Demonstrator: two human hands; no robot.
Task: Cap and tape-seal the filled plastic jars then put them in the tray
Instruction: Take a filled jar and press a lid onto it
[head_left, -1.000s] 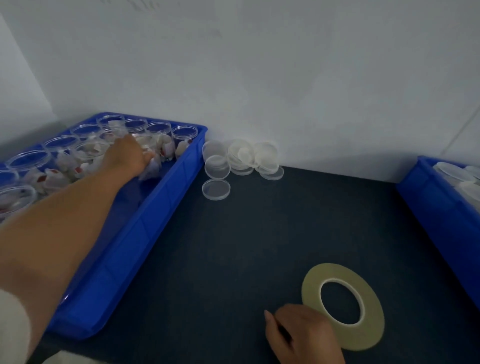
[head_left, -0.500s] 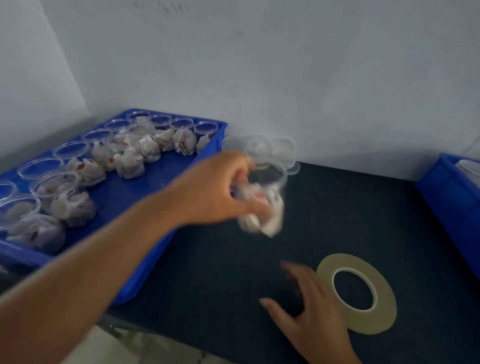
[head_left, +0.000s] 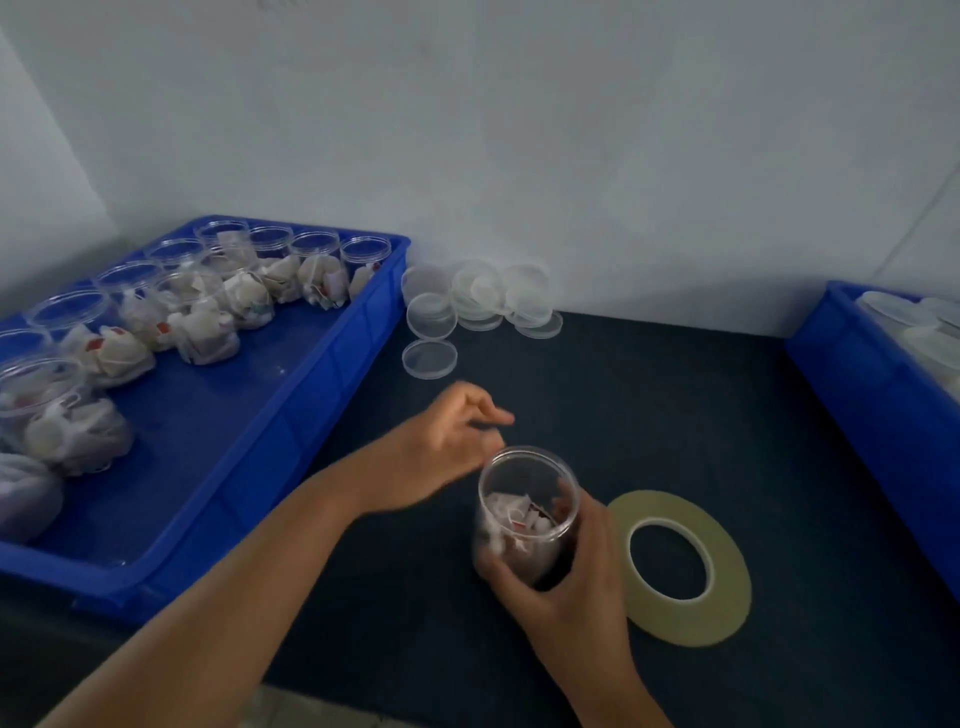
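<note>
One upright jar (head_left: 522, 499) sat gripped in right hand (head_left: 576, 587); left hand (head_left: 441, 441), loosely curled and empty, lay nearer far lids (head_left: 430, 358).

Right fingers (head_left: 597, 527) curled — left fingers (head_left: 485, 413) loose

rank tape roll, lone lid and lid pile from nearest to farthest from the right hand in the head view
1. tape roll: on the table just right of the right hand, which holds the jar.
2. lone lid: flat on the table, ahead and left.
3. lid pile: farthest back, by the wall.
</note>
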